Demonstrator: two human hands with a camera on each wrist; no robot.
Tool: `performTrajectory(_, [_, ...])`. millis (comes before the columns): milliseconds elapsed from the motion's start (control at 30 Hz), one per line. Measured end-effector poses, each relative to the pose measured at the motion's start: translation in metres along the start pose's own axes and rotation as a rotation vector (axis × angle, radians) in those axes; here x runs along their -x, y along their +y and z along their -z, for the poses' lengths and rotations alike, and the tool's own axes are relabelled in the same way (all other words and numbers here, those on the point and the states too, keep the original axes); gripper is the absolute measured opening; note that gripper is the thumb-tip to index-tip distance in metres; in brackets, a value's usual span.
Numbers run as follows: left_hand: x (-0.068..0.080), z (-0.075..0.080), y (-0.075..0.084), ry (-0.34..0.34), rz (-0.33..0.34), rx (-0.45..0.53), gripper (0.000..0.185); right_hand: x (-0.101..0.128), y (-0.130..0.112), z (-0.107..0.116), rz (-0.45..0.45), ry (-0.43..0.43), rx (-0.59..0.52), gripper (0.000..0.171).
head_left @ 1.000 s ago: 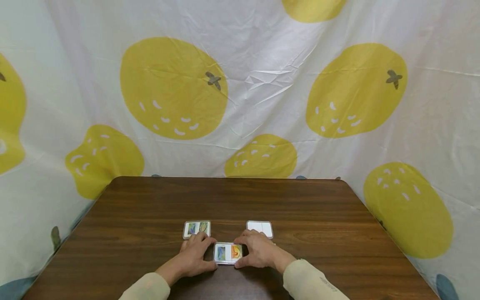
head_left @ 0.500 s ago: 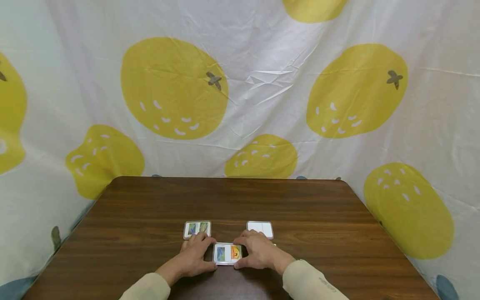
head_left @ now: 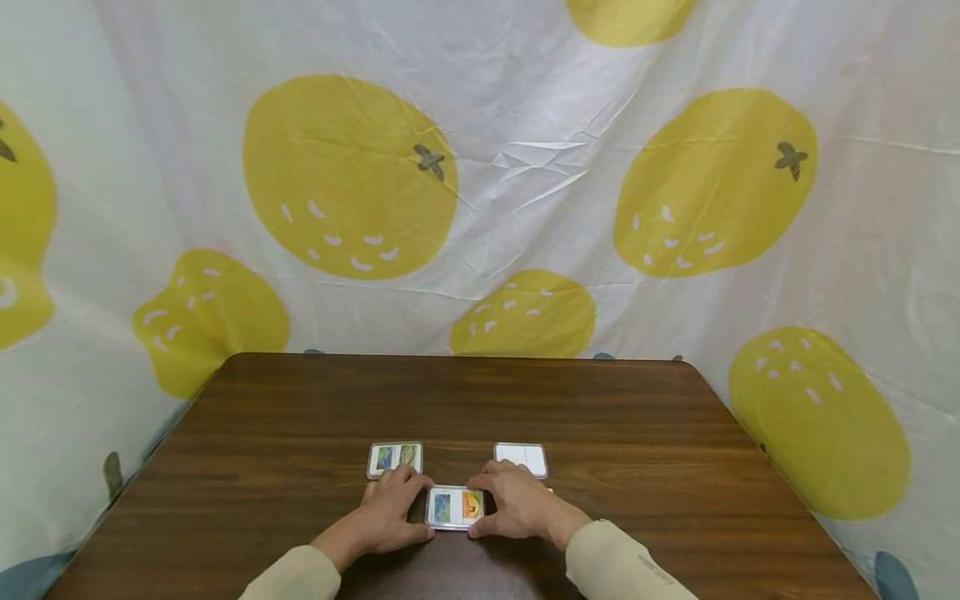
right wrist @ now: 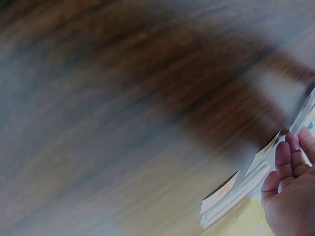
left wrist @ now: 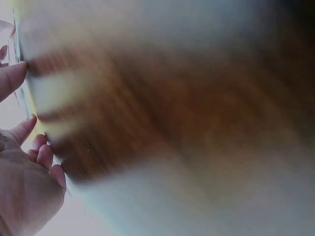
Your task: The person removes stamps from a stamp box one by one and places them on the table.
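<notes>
A flat clear-edged case [head_left: 456, 509] lies on the table in front of me. It shows a blue-green picture at its left and an orange-yellow one at its right. My left hand [head_left: 387, 510] holds its left end, thumb at the near corner and index finger at the far corner. On the opposite end my right hand [head_left: 517, 502] has the same hold. Left fingertips also show at the table in the left wrist view. In the right wrist view, the right fingers are at the edge of the case [right wrist: 304, 110].
Behind the left hand lies a similar case [head_left: 394, 450] with two greenish pictures. Beyond the right hand is another case [head_left: 527, 456] with a blank white face. Small loose cards [right wrist: 221, 192] lie beside it. The brown wooden table [head_left: 480, 400] meets a lemon-print curtain [head_left: 517, 225].
</notes>
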State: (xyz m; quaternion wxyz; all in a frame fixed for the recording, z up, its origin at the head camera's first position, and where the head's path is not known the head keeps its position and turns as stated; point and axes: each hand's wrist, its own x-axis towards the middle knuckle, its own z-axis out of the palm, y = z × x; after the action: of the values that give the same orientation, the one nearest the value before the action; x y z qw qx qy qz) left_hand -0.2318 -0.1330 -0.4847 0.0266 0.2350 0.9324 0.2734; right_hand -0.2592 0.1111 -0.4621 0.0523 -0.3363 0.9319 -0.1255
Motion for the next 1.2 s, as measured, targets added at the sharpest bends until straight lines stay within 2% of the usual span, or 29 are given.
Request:
performTrajectory(667, [0.0002, -0.0009, -0.0004, 0.012, -0.007, -0.001, 0.052, -0.0003, 0.0013, -0.0030, 0.011, -0.001, 0.043, 0.061])
performTrajectory(967, [0.0001, 0.0011, 0.0000, -0.015, 0.009, 0.020, 0.053, 0.0002, -0.0020, -0.0017, 0.023, 0.001, 0.064, 0.060])
performTrajectory(1200, [-0.0001, 0.0011, 0.0011, -0.010, 0.009, 0.018, 0.052, -0.0002, -0.0037, -0.0021, 0.015, -0.015, 0.084, 0.060])
